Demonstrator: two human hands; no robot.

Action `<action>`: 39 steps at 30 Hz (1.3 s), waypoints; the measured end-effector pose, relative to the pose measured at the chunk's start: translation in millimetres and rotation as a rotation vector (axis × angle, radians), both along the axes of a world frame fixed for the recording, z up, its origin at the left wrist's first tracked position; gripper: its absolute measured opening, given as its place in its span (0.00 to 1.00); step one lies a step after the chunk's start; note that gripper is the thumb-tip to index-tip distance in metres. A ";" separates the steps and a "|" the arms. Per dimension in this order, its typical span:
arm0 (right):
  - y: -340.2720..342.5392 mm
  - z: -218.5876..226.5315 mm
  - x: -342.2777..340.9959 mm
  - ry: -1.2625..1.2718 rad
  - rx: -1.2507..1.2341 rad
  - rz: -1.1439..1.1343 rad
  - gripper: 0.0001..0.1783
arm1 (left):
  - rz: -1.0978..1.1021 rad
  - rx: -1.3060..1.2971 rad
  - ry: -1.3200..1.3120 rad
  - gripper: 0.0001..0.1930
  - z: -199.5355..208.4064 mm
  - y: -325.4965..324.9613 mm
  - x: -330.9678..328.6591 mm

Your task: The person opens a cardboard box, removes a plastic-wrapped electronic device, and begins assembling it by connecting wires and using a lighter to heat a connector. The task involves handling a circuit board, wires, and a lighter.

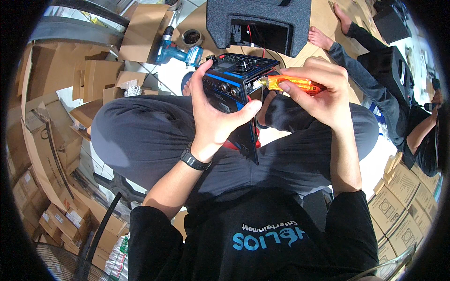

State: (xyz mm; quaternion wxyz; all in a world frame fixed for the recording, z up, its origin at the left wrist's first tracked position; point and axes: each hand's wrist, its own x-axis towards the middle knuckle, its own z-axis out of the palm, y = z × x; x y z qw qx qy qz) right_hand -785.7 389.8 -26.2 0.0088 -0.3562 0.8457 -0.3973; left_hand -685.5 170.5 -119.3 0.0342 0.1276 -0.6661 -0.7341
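Observation:
A black audio control panel with blue trim, knobs and sockets is held tilted above my crossed legs. My left hand grips its near left side, thumb stretched toward its right edge and fingers partly hidden. In my right hand is an orange and yellow glue tube, pinched between thumb and fingers. Its narrow tip points left, at the panel's open side by small white connectors. Whether the tip touches them I cannot tell. Below the panel hangs a flat black part, partly hidden by my left hand.
Ahead stands a grey speaker cabinet with a rectangular opening and a red wire. A blue cordless drill and a round tin lie to its left. Cardboard boxes crowd the left. Another person's legs are at the right.

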 end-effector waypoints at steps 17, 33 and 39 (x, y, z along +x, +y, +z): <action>28.9 13.2 -0.6 -0.003 -0.429 0.004 0.16 | 0.012 0.022 0.039 0.56 -0.7 0.9 -1.3; 183.0 82.8 26.0 -0.374 -1.080 -0.097 0.24 | -0.034 0.431 -0.061 0.61 -14.0 -6.7 4.5; 290.8 -22.2 85.3 -0.026 -0.899 -0.865 0.21 | -0.263 0.681 -0.305 0.53 -36.4 -37.2 20.3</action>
